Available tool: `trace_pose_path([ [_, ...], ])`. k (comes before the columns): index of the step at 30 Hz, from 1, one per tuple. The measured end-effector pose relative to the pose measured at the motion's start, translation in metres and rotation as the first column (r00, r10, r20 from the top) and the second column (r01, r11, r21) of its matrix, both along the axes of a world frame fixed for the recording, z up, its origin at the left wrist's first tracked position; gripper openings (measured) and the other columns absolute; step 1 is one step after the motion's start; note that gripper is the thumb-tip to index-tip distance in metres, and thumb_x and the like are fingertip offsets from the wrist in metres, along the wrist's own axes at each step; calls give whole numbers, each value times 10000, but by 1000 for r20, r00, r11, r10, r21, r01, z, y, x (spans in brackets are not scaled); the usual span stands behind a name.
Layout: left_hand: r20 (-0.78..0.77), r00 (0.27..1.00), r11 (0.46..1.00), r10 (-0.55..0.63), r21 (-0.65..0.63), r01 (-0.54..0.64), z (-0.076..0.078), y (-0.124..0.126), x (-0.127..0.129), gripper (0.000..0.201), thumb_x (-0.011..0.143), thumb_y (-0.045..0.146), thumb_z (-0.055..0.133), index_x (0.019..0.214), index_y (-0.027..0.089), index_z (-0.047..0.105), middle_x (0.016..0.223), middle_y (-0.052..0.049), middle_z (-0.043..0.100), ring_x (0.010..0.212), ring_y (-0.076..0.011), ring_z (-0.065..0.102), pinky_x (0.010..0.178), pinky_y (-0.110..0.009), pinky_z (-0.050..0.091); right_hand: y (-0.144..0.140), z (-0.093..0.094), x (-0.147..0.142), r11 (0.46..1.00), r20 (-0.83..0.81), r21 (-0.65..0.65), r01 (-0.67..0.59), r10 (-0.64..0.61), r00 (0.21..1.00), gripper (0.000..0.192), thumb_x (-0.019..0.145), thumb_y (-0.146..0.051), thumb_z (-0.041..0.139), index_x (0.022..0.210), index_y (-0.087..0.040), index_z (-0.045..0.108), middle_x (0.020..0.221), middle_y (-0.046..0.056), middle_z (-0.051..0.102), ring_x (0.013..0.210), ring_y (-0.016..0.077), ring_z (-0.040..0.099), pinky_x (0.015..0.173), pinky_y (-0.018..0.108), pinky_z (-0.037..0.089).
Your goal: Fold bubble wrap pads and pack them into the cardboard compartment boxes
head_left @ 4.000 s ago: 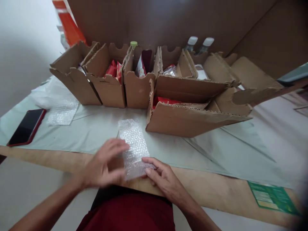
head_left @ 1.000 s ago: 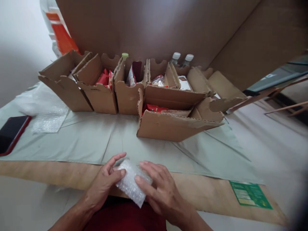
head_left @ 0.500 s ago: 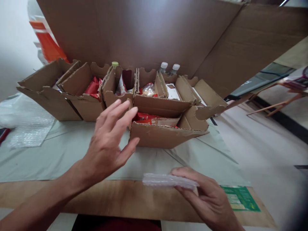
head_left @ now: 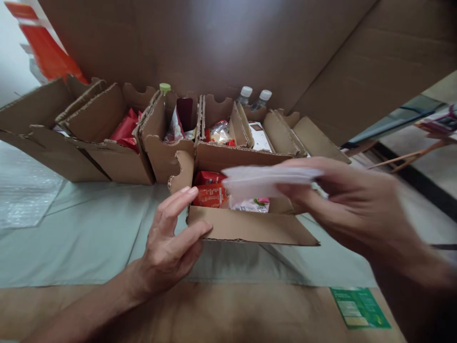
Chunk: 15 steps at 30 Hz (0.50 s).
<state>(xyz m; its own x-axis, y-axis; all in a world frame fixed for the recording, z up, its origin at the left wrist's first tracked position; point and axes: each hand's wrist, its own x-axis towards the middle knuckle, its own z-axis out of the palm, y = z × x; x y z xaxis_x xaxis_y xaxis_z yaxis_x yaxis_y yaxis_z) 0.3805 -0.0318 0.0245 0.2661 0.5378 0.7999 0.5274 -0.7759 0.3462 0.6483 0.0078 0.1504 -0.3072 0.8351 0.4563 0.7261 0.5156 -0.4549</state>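
Half a second ago the right hand (head_left: 342,200) held the folded bubble-wrap packet (head_left: 264,180) low over the near edge of the bench (head_left: 107,238); now it has carried the packet up and forward, so it hangs just above the open front box (head_left: 250,227), blurred by motion. The left hand (head_left: 171,243), which was raised with fingers spread, has come down onto the box: its thumb presses the near front wall at the left corner and its fingers (head_left: 178,205) lie along the left wall. That grip looks like steadying the box while the packet arrives over the opening. The right hand is pinched shut on the packet, thumb below and fingers on top; the left is half open, holding only cardboard.

Inside the front box lie 2 red packets (head_left: 209,189) at the left and a pale wrapper with pink print (head_left: 252,205) under the packet. Behind it stands a row of open boxes: one holds red bags (head_left: 124,129), the next a green-capped bottle (head_left: 164,88) and a sachet, another clear-wrapped snacks (head_left: 219,131). 2 white-capped bottles (head_left: 255,95) stand at the back. A spare bubble-wrap sheet (head_left: 21,195) lies at the far left, a green label (head_left: 359,308) at the near right.
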Motion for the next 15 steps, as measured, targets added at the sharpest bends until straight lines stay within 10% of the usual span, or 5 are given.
trace_pose_path([
  [4,10,1000,1000,-20,4,19,-3,-1,0,297,874,-23,623,1109,148,688,1575,-142,422,1472,-308,436,1206,-487,424,44,-9,-53,931,218,-280,-234,299,929,265,885,-113,587,1015,-230,785,921,-18,802,803,146,701,715,257,462],
  [11,29,999,999,-31,-10,31,-8,-1,-3,286,902,9,592,1126,155,694,1568,-146,435,1462,-324,444,1188,-505,442,70,-33,-99,820,601,-567,-80,478,641,209,918,-161,586,904,-216,786,785,26,753,648,150,612,592,276,316],
  [15,36,999,1000,-25,17,24,-10,1,-3,344,897,8,604,1184,178,688,1605,-116,420,1460,-314,458,1187,-493,449,63,-21,-86,826,544,-546,-141,478,689,270,955,-323,612,1153,-230,768,1011,57,800,852,219,708,712,299,451],
])
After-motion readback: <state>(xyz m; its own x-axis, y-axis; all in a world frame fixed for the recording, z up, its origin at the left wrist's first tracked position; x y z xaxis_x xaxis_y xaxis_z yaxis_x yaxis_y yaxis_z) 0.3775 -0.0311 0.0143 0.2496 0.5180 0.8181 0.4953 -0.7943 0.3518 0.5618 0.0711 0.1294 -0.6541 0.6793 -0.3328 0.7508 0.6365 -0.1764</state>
